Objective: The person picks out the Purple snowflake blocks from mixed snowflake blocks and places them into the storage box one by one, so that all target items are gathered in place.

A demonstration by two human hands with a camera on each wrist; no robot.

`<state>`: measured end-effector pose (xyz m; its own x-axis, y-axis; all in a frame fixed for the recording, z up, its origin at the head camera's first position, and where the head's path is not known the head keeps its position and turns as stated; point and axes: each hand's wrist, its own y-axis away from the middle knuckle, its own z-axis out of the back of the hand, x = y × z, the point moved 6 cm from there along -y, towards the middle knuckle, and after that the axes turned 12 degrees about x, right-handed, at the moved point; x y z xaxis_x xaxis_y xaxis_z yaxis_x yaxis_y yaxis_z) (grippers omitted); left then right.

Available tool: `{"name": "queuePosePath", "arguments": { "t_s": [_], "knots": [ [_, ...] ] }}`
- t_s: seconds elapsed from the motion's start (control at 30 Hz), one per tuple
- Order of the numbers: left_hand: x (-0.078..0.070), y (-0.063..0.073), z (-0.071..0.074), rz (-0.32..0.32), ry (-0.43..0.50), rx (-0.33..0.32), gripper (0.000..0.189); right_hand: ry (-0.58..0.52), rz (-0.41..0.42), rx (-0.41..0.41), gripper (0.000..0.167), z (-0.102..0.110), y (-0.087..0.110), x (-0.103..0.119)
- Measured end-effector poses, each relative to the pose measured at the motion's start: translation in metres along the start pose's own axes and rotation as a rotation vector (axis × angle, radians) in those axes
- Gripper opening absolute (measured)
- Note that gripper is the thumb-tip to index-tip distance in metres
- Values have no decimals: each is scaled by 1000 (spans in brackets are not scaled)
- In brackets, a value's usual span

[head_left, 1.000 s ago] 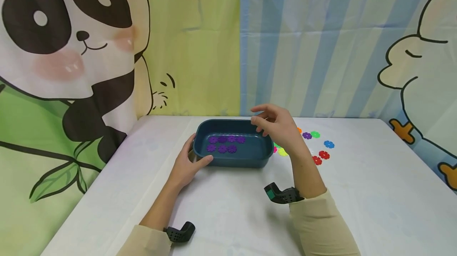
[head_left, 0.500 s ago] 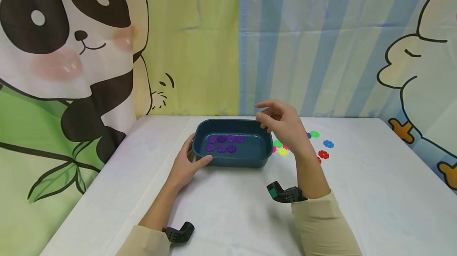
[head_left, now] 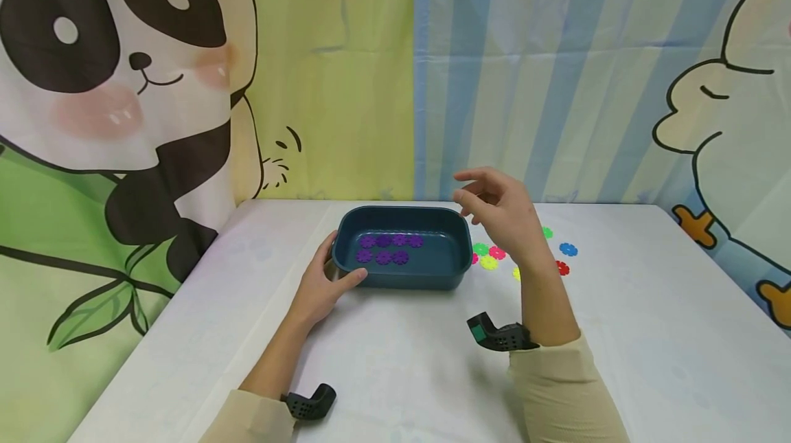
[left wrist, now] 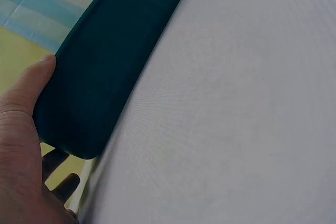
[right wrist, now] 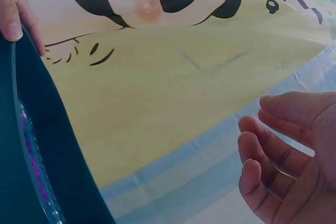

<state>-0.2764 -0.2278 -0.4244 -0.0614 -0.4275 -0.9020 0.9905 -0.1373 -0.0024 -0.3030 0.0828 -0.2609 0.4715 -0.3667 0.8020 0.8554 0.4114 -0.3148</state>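
Observation:
A dark teal plastic tub [head_left: 408,281] stands on the white table, with several purple flower-shaped discs [head_left: 400,241] flat on its floor. My left hand [head_left: 318,288] grips the tub's left end, thumb over the front rim and fingers round the side. In the left wrist view, the left thumb [left wrist: 39,74] presses the tub's wall [left wrist: 105,66]. Above the tub's right rim hovers my right hand [head_left: 503,213], fingers loosely bent. The right wrist view shows nothing between the right hand's thumb and fingers [right wrist: 252,174].
Several loose flower-shaped discs lie right of the tub, among them a pink disc [head_left: 497,253], a yellow disc [head_left: 489,263], a blue disc [head_left: 568,249] and a red disc [head_left: 562,268]. My right forearm hides part of that group. A printed curtain [head_left: 346,86] hangs behind the table.
My right hand has drifted right and slightly up, away from the tub, uncovering some discs and covering others. The left hand and the tub have stayed nearly still.

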Motion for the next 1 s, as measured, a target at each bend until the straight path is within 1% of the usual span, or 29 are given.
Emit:
{"name": "queuePosePath", "arguments": {
  "t_s": [0.27, 0.5, 0.83, 1.0],
  "knots": [
    [2, 0, 0, -1, -2, -7, 100, 15, 3, -51, 31, 9, 3, -2],
    [1, 0, 0, 1, -6, -13, 101, 39, -26, -112, 32, 18, 7, -4],
    [1, 0, 0, 13, -5, -5, 103, 48, -36, -149, 33, 27, 13, -4],
    [1, 0, 0, 13, -9, -6, 103, 58, -64, -160, 37, 33, 15, -9]
  ]
}}
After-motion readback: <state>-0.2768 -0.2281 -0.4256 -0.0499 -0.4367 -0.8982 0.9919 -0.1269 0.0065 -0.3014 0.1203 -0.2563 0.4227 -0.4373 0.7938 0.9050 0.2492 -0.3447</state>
